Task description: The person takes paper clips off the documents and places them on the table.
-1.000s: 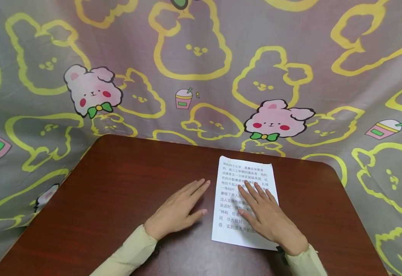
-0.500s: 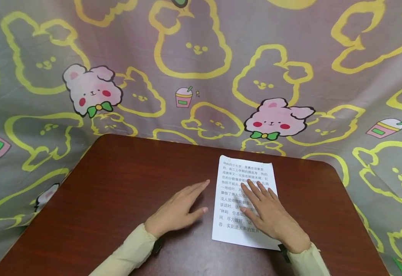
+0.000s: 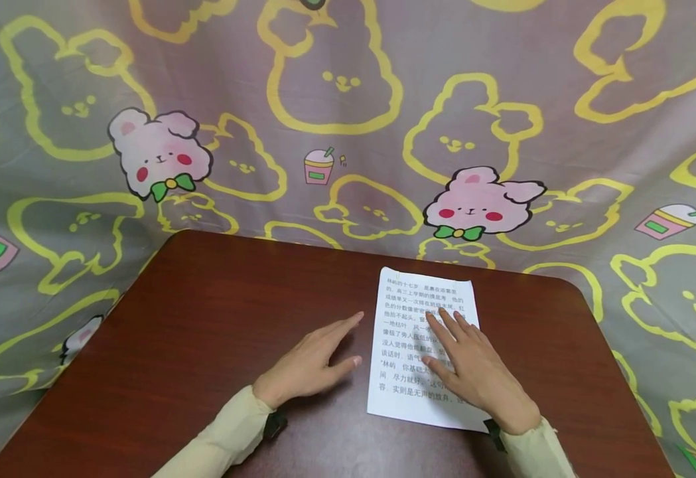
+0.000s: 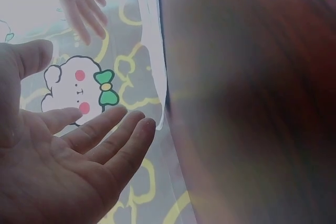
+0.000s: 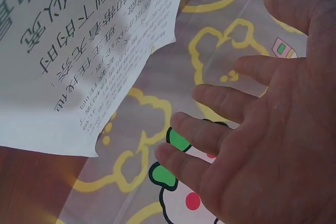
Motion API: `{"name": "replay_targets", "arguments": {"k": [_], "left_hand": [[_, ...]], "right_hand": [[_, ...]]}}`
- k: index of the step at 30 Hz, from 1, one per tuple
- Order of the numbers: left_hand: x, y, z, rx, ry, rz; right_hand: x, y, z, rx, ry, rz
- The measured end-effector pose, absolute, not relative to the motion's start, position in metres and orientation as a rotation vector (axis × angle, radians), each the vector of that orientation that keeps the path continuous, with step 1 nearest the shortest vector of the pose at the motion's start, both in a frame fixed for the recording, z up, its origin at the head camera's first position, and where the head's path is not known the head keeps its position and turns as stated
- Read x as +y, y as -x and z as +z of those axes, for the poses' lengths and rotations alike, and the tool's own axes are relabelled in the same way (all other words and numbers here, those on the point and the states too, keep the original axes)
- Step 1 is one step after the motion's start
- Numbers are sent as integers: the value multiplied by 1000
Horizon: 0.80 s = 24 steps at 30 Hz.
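A sheet of white paper (image 3: 407,372) printed with lines of black Chinese text lies on the dark red-brown table, right of the middle. Over its right half hovers my right hand (image 3: 473,372), fingers spread and straight, covering part of the text. In the right wrist view a gap shows between the right hand (image 5: 273,124) and the paper (image 5: 68,114). Left of the paper, my left hand (image 3: 306,365) is held above the table with its fingers extended toward the sheet, apart from it. The left wrist view has the left hand (image 4: 79,156) with nothing in it.
The table (image 3: 174,358) has rounded far corners. Behind and around it hangs a grey cloth (image 3: 234,66) with yellow bear outlines, pink rabbit faces and cups. Pale sleeves (image 3: 222,431) cover both forearms, with a dark item at each wrist.
My right hand has shifted slightly to the right over the paper, uncovering a little more text. The left hand has barely moved. The paper stays in place.
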<state>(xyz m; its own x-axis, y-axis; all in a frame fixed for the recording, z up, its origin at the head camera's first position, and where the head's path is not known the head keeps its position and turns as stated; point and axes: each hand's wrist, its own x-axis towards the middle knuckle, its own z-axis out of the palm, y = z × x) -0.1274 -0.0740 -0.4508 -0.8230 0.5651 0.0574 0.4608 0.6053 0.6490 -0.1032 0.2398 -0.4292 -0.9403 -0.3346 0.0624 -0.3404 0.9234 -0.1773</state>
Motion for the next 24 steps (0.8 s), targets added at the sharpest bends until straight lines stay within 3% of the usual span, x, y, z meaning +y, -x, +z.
{"name": "replay_targets", "arguments": {"k": [24], "left_hand": [[-70, 132, -460, 2489, -840, 1214]], "right_hand": [[259, 115, -435, -3045, -324, 359]]}}
